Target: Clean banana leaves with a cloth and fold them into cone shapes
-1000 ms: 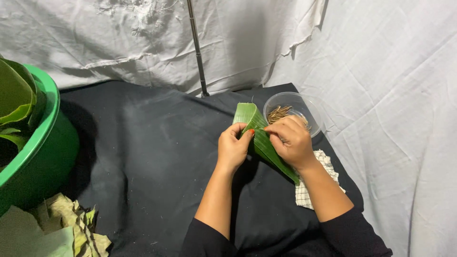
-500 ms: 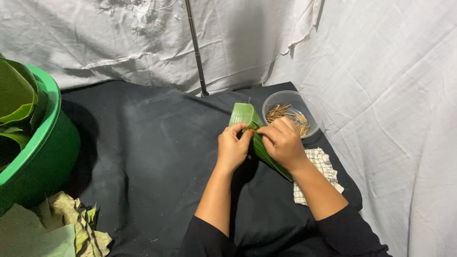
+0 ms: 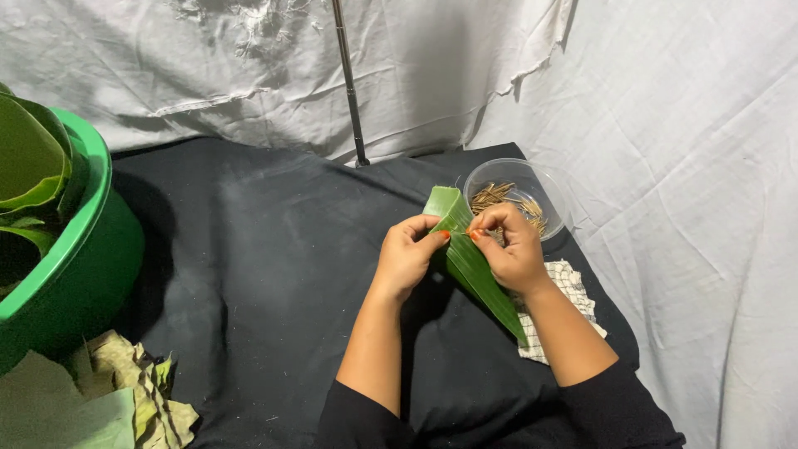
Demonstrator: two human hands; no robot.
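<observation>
While both forearms angle inward, left hand (image 3: 406, 256) and right hand (image 3: 514, 249) pinch (fingers closed) the folded green banana leaf (image 3: 470, 259) above the black-clothed tabletop (image 3: 249, 249), white sheets (image 3: 665, 125) at twelve o'clock.

A green tub (image 3: 79, 249) holding big leaves (image 3: 29, 158) stands at the left of the black-covered bench (image 3: 249, 274), with leaf scraps (image 3: 125, 395) below and a metal pole (image 3: 349, 83) behind.

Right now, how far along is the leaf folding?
Done: the leaf is already rolled into a long cone, wide end up by the bowl of sticks. In hand: the left hand and right hand pinch the fold near the top, both in a tight grip. Left: no stick shows through the seam yet, and more leaves sit in the green tub.
</observation>
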